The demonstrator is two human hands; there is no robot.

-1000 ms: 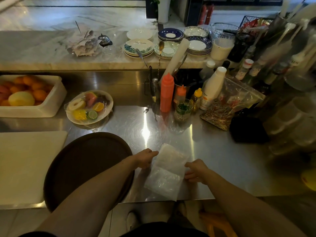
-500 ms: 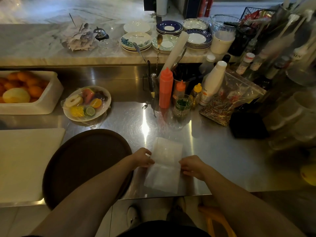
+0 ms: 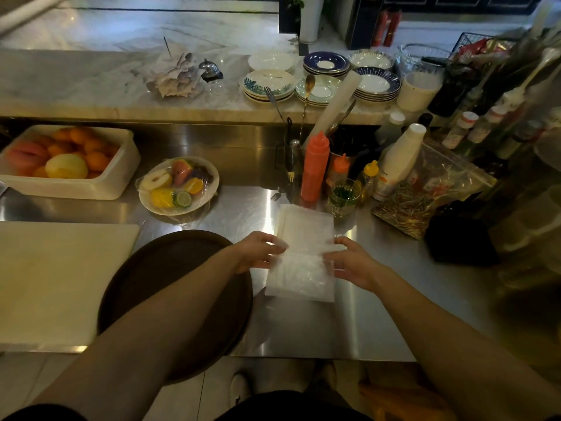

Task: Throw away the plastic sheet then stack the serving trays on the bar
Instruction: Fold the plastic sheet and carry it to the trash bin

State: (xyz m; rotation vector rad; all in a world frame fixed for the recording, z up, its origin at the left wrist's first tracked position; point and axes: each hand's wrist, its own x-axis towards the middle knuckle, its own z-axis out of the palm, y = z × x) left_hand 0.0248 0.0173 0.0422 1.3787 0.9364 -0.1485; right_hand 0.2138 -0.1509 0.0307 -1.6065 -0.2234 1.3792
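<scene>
A dark round serving tray [image 3: 170,293] overhung the bench's [image 3: 379,314] front edge, seemingly awaiting stacking. Just right of it, near that edge, lay the plastic sheet [image 3: 300,256], pinched at its sides by the left hand [image 3: 258,253] and right hand [image 3: 352,262], apparently gathering it for disposal.

This is looking like the working side of a bar or cafe. A shiny steel surface [image 3: 379,314] is running below a raised marble bar top [image 3: 91,83]. Stacks of small plates [image 3: 268,83] are sitting on the marble near its front edge. Squeeze bottles [image 3: 314,165] are standing at the back edge of the steel surface. A white tub of oranges [image 3: 76,165] is sitting at the back left, with a plate of cut fruit [image 3: 179,185] beside it.
</scene>
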